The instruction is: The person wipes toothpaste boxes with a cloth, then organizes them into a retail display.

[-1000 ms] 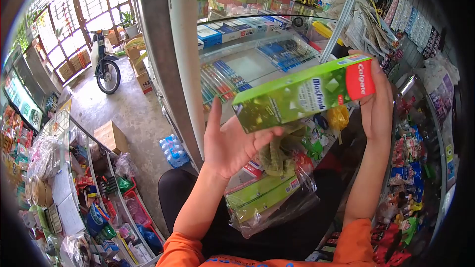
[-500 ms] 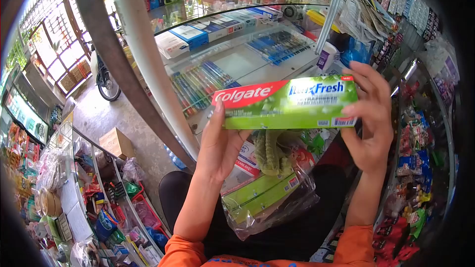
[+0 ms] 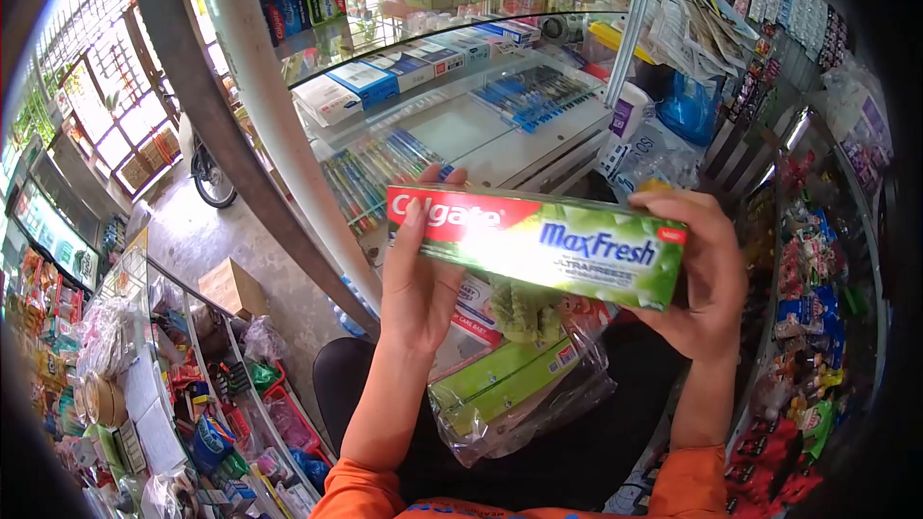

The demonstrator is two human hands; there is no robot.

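Note:
A red and green Colgate MaxFresh toothpaste box [image 3: 524, 242] is held up lengthwise between both hands, its printed face toward me and its right end tilted lower. My left hand [image 3: 420, 274] grips the left end, with the thumb on the front and fingertips showing over the top edge. My right hand [image 3: 707, 269] is closed around the right end. Below, on my lap, lies a clear plastic bag [image 3: 577, 389] with green toothpaste boxes [image 3: 505, 380] inside. A bunched green fabric item [image 3: 524, 308] rests just above those boxes, partly hidden by the held box.
In front stands a glass display case with pens [image 3: 534, 96] and blue-white boxes [image 3: 361, 82]. A white post [image 3: 279, 115] rises left of centre. Packaged goods [image 3: 803, 269] line the right; a cardboard box [image 3: 233, 288] sits on the floor at left.
The toothpaste box has turned so its front faces me more squarely, and its right end has dropped. My right hand has lowered and its fingers have closed further around the box.

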